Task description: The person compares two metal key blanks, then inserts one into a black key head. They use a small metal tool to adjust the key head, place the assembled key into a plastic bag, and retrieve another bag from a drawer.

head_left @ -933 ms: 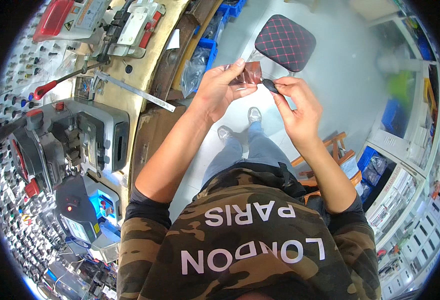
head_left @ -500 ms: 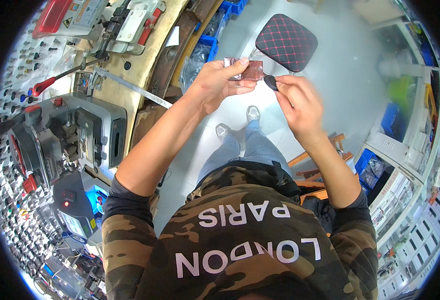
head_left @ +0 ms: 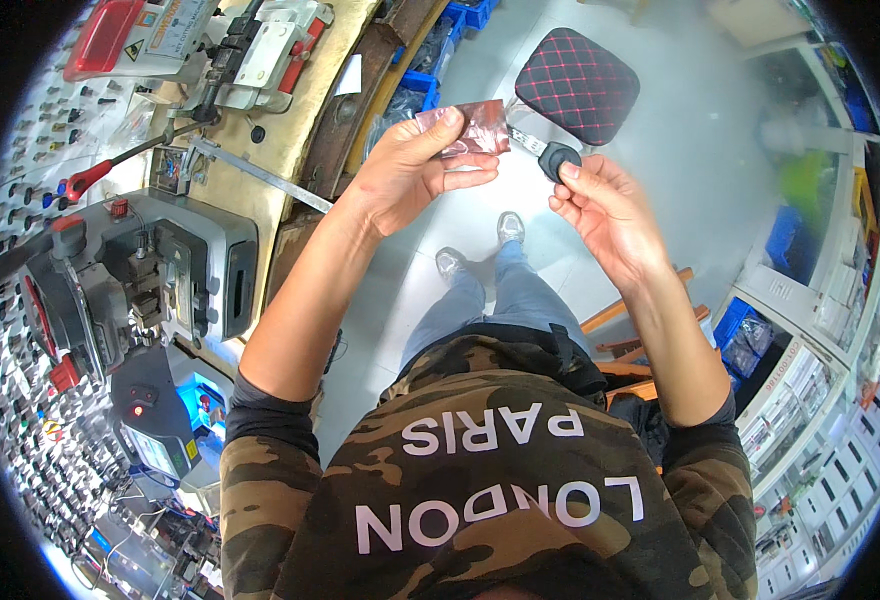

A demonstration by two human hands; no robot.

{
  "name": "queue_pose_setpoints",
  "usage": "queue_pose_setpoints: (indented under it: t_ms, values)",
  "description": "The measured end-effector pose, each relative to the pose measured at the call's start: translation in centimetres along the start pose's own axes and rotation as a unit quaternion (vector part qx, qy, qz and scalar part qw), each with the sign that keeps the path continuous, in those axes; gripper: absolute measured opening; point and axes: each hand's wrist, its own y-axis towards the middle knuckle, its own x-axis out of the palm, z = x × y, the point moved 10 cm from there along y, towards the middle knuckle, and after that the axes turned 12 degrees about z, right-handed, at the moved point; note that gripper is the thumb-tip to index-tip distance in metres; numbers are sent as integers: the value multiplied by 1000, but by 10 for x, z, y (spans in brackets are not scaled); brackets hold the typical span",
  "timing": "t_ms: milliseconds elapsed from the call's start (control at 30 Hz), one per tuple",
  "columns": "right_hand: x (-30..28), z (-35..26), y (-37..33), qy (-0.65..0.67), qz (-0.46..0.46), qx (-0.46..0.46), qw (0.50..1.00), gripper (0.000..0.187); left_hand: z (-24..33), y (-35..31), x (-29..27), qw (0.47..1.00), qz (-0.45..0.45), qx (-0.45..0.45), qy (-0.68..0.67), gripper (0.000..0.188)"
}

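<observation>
My left hand [head_left: 415,165] holds a small reddish translucent plastic bag [head_left: 470,127] pinched between thumb and fingers, out in front of me. My right hand [head_left: 605,210] grips a key with a black head [head_left: 558,158], its silver blade [head_left: 525,139] pointing toward the bag. The key sits just right of the bag's edge, apart from it. Both hands are raised above the grey floor, over my shoes [head_left: 480,245].
A stool with a black, red-stitched quilted seat [head_left: 577,84] stands ahead. On my left runs a workbench [head_left: 250,150] with a grey key-cutting machine [head_left: 150,275], a metal ruler [head_left: 260,175] and a red-handled tool [head_left: 110,170]. Shelves and blue bins [head_left: 790,240] line the right.
The key has come out of the reddish bag. My right hand moved right and away from the left, so the two hands are now apart.
</observation>
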Motion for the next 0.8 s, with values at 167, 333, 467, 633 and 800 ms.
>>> queue_pose_setpoints:
  t_ms: [167,333,467,633,800]
  values:
    - [9,2,-4,24,-4,-8,1000,11,-1,-2,-9,999,0,8,-42,44]
    - [15,2,-6,10,-6,-21,1000,11,2,-3,-7,995,-28,22,-93,40]
    - [17,4,-6,4,-5,-37,999,11,8,-2,-12,997,31,62,-28,34]
    - [16,15,-5,36,29,-64,997,12,9,-3,-16,988,133,74,8,25]
    - [18,29,-4,83,56,-72,992,13,1,-10,-10,973,210,95,-28,17]
